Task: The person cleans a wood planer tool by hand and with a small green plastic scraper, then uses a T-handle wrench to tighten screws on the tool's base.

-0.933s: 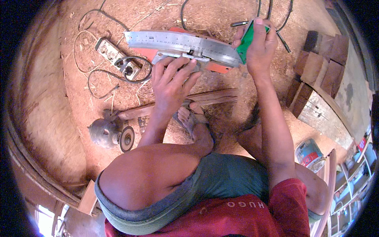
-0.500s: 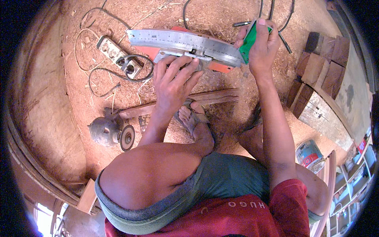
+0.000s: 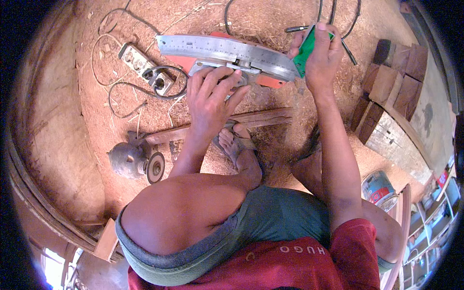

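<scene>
A wide silver metal bar with ruler-like markings [image 3: 208, 48] lies crosswise in front of me, over an orange piece [image 3: 271, 82]. Along its near side runs a grey metal fitting [image 3: 249, 77]. My left hand [image 3: 211, 94] has its fingers bent over that fitting, and the palm hides part of it. At the bar's right end, my right hand [image 3: 322, 60] grips a flat green piece [image 3: 303, 54] between thumb and fingers. The green piece meets the bar's end; I cannot tell whether they are joined.
A white power strip [image 3: 145, 70] with black cables lies on the sawdust-covered floor at left. An angle grinder [image 3: 130, 160] rests nearer me by a long wooden strip [image 3: 263, 118]. Wooden blocks [image 3: 394, 89] are stacked at right, with a paint can [image 3: 378, 187] nearer me.
The right end of the marked bar has shifted slightly right and toward me. My left fingers have adjusted a little on the fitting; my right hand stays nearly still.
</scene>
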{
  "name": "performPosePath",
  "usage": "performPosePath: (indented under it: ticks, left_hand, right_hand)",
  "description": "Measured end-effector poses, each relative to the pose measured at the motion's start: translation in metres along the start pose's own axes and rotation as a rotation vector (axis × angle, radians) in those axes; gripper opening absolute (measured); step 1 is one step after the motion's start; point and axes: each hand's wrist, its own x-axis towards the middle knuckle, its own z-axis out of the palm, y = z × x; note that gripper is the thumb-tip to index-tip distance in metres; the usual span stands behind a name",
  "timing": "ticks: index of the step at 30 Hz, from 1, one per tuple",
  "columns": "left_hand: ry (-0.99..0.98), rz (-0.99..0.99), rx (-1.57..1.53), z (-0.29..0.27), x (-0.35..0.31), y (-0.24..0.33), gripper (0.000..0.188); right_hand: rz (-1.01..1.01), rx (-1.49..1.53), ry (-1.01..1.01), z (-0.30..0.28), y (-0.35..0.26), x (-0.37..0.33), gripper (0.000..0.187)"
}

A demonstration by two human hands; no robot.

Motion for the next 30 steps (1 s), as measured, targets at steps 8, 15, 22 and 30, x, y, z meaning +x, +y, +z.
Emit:
performPosePath:
  ticks: [8,15,22,30]
  left_hand:
    - [0.025,-0.011,0.023,0.0022,-0.0018,-0.0017,0.039]
    - [0.007,0.005,0.023,0.0022,-0.0024,-0.0011,0.038]
    - [0.021,0.012,-0.007,0.0023,-0.0022,0.0007,0.038]
    - [0.037,-0.037,0.002,0.0030,-0.0040,-0.0035,0.040]
  right_hand:
    - [0.004,-0.085,0.010,0.0005,-0.0043,-0.0005,0.032]
    - [0.001,-0.088,-0.005,0.0003,-0.0052,-0.0005,0.034]
    - [0.013,-0.113,0.004,-0.0003,-0.0063,-0.0002,0.037]
    - [0.042,-0.083,0.079,-0.0015,-0.0064,0.0062,0.035]
